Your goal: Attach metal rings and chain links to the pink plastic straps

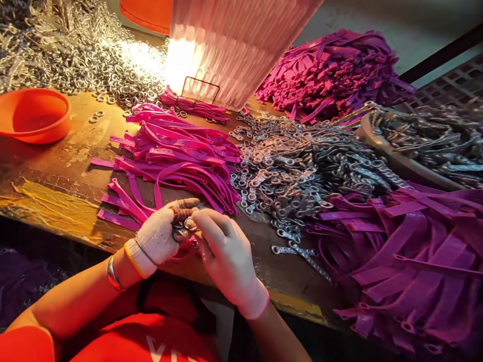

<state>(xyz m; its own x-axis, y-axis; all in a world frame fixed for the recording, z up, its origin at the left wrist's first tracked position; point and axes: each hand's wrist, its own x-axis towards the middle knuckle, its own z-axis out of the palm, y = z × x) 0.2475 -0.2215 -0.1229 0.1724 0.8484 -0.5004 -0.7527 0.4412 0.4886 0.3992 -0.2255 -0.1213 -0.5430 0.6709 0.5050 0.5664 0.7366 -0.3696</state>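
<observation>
My left hand (160, 234), in a white knit glove with brown-stained fingers, is closed around a small metal ring (190, 223). From the right, my gloved right hand (226, 246) pinches at the same ring, its fingertips meeting those of the left. Part of a pink strap (184, 250) shows beneath the hands; whether it passes through the ring is hidden. Just beyond the hands lies a loose pile of flat pink straps (188, 146). Chained metal links (279, 166) are heaped to the right of those straps.
Loose metal rings (109, 60) are heaped at the back left, near an orange bowl (41, 120). A ribbed translucent sheet (230, 45) stands before a bright lamp. Purple straps pile up at the back (332, 70) and right front (426, 261). A basin (400, 161) holds more chains.
</observation>
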